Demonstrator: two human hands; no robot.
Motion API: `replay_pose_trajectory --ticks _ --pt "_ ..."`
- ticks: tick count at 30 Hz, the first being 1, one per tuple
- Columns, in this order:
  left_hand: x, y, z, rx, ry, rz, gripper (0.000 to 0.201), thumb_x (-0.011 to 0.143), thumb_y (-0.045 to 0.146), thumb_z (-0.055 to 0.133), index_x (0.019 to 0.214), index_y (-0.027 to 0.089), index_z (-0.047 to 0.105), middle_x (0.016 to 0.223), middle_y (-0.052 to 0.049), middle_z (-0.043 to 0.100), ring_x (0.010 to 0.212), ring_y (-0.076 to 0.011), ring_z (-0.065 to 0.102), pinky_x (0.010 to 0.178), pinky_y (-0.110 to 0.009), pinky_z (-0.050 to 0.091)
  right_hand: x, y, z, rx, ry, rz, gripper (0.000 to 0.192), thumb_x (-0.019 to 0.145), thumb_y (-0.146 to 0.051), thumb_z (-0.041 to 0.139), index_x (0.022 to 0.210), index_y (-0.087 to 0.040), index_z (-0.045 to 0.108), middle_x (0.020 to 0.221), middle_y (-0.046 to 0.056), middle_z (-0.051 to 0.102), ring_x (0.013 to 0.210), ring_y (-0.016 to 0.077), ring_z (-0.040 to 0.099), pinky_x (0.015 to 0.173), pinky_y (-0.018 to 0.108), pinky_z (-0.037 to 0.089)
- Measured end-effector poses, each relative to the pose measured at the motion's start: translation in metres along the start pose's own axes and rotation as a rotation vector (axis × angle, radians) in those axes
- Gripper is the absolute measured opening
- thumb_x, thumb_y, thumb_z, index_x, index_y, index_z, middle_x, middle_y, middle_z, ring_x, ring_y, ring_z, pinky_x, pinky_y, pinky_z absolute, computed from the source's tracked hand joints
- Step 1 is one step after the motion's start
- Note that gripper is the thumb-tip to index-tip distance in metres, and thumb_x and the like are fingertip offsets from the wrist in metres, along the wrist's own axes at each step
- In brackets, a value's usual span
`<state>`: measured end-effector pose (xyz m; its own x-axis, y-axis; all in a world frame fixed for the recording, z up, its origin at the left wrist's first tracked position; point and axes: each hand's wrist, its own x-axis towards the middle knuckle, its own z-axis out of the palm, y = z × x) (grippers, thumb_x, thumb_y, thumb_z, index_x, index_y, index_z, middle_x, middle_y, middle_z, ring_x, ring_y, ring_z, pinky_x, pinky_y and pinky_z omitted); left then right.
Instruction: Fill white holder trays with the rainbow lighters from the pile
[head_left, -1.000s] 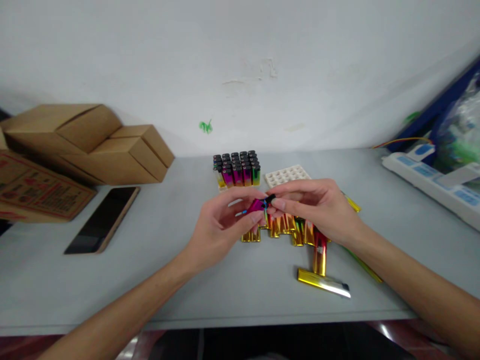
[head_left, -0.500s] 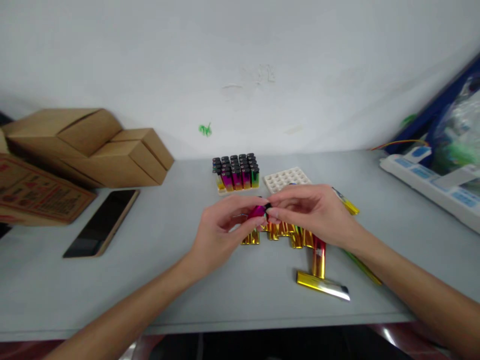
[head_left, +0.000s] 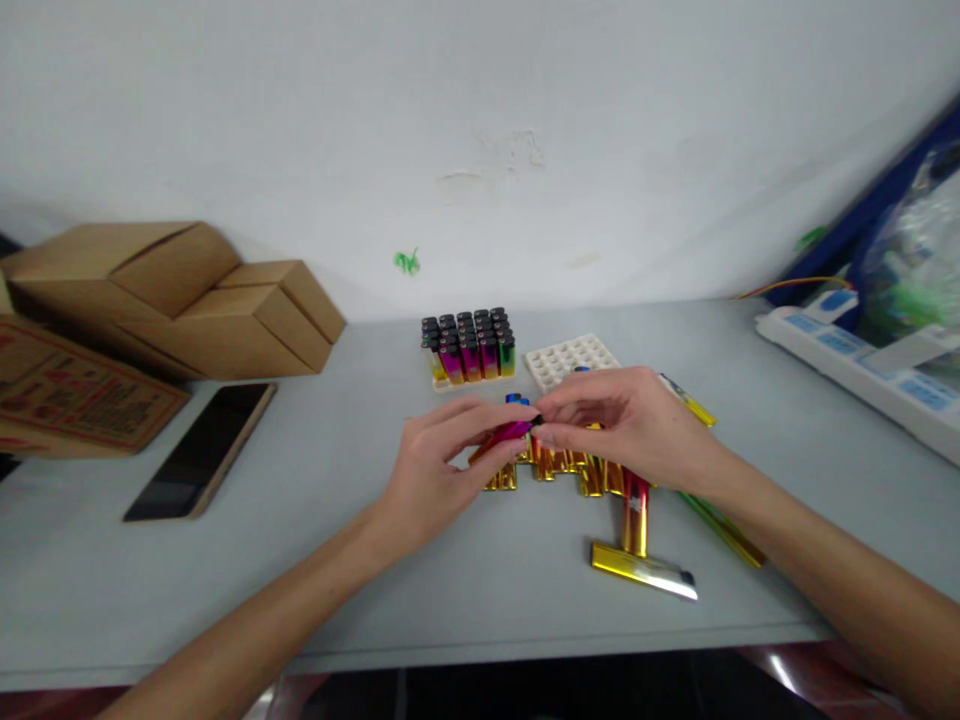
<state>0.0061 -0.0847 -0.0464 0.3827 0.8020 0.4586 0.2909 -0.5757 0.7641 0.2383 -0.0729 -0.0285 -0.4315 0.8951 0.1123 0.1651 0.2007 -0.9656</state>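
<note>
A purple lighter (head_left: 510, 431) with a black top lies between the fingers of my left hand (head_left: 444, 462), which is closed on its body. My right hand (head_left: 630, 420) pinches at its black end (head_left: 537, 421); whether that piece is separate from the body cannot be made out. Below and behind my hands several metallic gold and red lighter bodies (head_left: 546, 463) lie together, partly covered by my fingers. A yellow-and-silver piece (head_left: 643, 571) lies crosswise by a red-and-gold one (head_left: 636, 515). Near my right forearm is a green piece (head_left: 724, 530).
Behind my hands, lighters with black tops (head_left: 470, 358) stand in rows in a tray. Beside them lies a white tray with holes (head_left: 571, 360). A phone (head_left: 201, 450) and cardboard boxes (head_left: 180, 300) are at left, a white power strip (head_left: 862, 372) at right.
The view has shifted slightly. My left hand has tilted the purple lighter, so more of its body shows, while both hands stay together at its black end.
</note>
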Motion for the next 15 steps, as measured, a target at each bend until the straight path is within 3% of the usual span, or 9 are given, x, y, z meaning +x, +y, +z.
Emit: replay_pose_trajectory --ticks 5,10,15 --pt "0.0 0.002 0.001 0.012 0.054 0.042 0.028 0.087 0.021 0.076 0.115 0.022 0.078 0.101 -0.01 0.076 0.083 -0.0174 0.07 0.075 -0.029 0.062 0.003 -0.002 0.005 0.213 -0.005 0.073 0.035 0.074 -0.036 0.089 0.103 -0.019 0.08 0.085 0.005 0.08 0.073 0.0177 0.075 0.068 0.03 0.063" --pt "-0.003 0.004 0.005 -0.201 0.074 -0.082 0.03 0.087 0.022 0.076 0.118 0.02 0.075 0.105 -0.01 0.075 0.091 -0.0196 0.073 0.083 -0.033 0.065 0.005 0.001 0.015 0.41 0.032 0.083 0.03 0.072 -0.034 0.091 0.096 -0.019 0.079 0.078 0.002 0.079 0.07 0.0153 0.075 0.067 0.026 0.062" --pt "-0.004 0.008 0.008 -0.414 0.087 -0.188 0.029 0.085 0.02 0.078 0.114 0.018 0.075 0.107 -0.009 0.075 0.092 -0.0197 0.075 0.084 -0.034 0.066 0.003 0.012 0.021 0.478 0.082 0.084 0.028 0.076 -0.035 0.089 0.099 -0.021 0.08 0.084 0.002 0.08 0.07 0.0141 0.074 0.067 0.026 0.061"
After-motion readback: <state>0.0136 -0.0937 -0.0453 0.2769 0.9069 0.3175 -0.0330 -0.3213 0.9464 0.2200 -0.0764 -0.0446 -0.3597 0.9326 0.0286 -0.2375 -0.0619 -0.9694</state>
